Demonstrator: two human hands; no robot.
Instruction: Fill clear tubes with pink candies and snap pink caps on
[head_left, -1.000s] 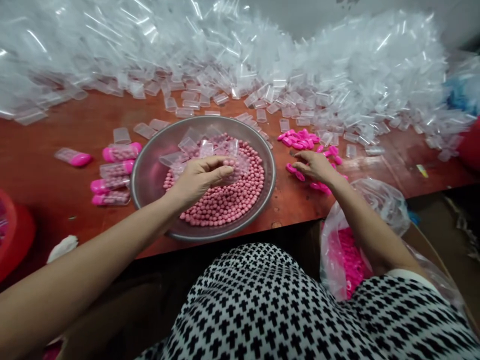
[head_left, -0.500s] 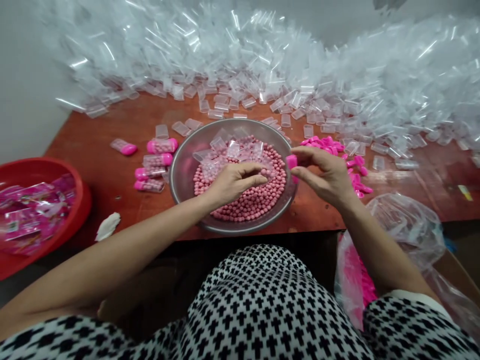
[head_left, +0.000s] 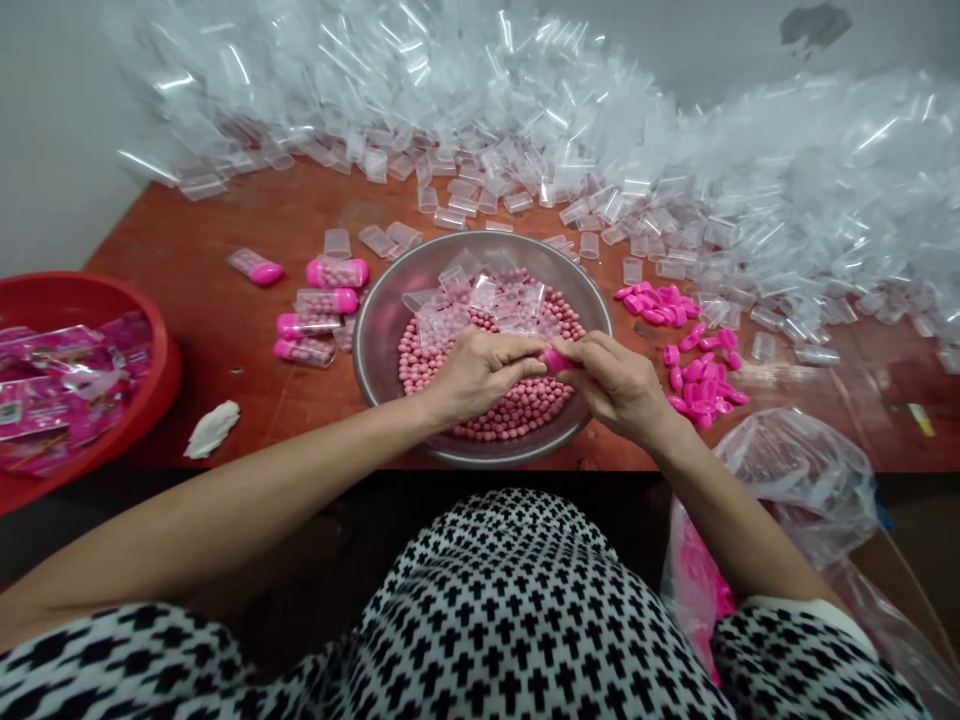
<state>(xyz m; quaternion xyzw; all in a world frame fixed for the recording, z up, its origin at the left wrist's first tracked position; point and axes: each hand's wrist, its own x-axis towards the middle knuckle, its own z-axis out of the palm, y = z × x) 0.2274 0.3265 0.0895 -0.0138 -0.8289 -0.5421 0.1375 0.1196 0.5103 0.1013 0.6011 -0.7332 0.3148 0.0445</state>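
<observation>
A round metal bowl (head_left: pixel 382 330) on the red-brown table holds pink round candies (head_left: pixel 517 405) and several clear plastic tubes (head_left: pixel 484 292). Over the bowl my left hand (head_left: pixel 480 372) is closed around a clear tube that its fingers mostly hide. My right hand (head_left: pixel 619 385) pinches a pink cap (head_left: pixel 556 359) and presses it against the end of that tube. The two hands touch at the fingertips above the candies.
Loose pink caps (head_left: pixel 694 370) lie right of the bowl; capped filled tubes (head_left: pixel 324 300) lie left of it. A huge heap of empty clear tubes (head_left: pixel 600 150) fills the back. A red basin (head_left: pixel 97 300) of pink packets sits far left, a plastic bag (head_left: pixel 780 490) of caps lower right.
My right hand picked a pink cap from the pile and carried it left to the tube in my left hand. The camera view shifted so the red basin came into sight.
</observation>
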